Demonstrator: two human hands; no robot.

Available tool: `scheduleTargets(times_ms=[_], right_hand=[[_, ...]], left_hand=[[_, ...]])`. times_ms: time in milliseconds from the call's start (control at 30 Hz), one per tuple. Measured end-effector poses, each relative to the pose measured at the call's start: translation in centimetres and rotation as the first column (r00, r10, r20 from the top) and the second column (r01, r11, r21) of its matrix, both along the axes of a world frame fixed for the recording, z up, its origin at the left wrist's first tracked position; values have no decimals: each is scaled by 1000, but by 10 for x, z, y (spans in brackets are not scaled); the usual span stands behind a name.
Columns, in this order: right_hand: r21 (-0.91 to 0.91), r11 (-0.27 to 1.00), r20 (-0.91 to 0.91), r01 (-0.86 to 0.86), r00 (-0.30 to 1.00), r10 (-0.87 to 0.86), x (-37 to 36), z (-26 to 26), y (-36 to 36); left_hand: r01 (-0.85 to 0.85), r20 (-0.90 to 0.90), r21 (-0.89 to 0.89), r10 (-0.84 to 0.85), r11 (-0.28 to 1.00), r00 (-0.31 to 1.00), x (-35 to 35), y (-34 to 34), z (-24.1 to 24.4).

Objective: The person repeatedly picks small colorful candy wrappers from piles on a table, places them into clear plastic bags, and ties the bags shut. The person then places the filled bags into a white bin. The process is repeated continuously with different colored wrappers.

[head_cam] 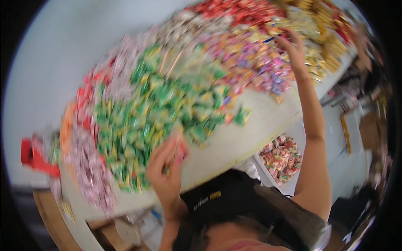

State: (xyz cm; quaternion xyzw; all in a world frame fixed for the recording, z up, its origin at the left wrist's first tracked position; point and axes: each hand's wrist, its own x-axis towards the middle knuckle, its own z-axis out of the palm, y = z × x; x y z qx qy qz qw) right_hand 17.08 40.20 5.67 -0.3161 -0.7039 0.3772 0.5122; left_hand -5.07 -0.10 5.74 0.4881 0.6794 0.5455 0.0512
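Note:
My left hand (166, 163) is closed around small wrapped packets (181, 153), pinkish and partly clear; the blur hides how many. It is over the near edge of a heap of green and yellow wrapped packets (150, 109). Farther off, my right hand (294, 50) reaches across the table, thumb and fingers spread. Beneath and beside it lie pink, purple and orange packets (251, 62) and pale yellow packets (301, 23). A dark blue strip (270, 40) shows close to the right thumb tip; whether they touch is unclear.
Around the white table (260, 109) are heaps of red packets (245, 11), silvery packets (191, 29) and pale pink packets (94, 175). A white bin (267, 172) of mixed packets stands below the near edge. A red object (39, 157) sits far left. Another person's arm (359, 40) shows far right.

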Motion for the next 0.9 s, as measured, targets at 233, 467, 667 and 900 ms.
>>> scheduleTargets(times_ms=[233, 467, 667, 900], right_hand=[[369, 681, 57, -632, 747, 662, -67, 25, -265], [189, 653, 264, -734, 678, 686, -99, -4, -278], [157, 587, 420, -794, 591, 688, -98, 2, -273], [-138, 653, -38, -745, 663, 748, -87, 1, -281]], left_hand=[[47, 237, -109, -19, 993, 971, 14, -13, 1], [105, 330, 21, -106, 994, 938, 17, -23, -3], [268, 391, 45, -264, 962, 882, 22, -23, -3], [145, 430, 80, -165, 986, 888, 15, -27, -17]])
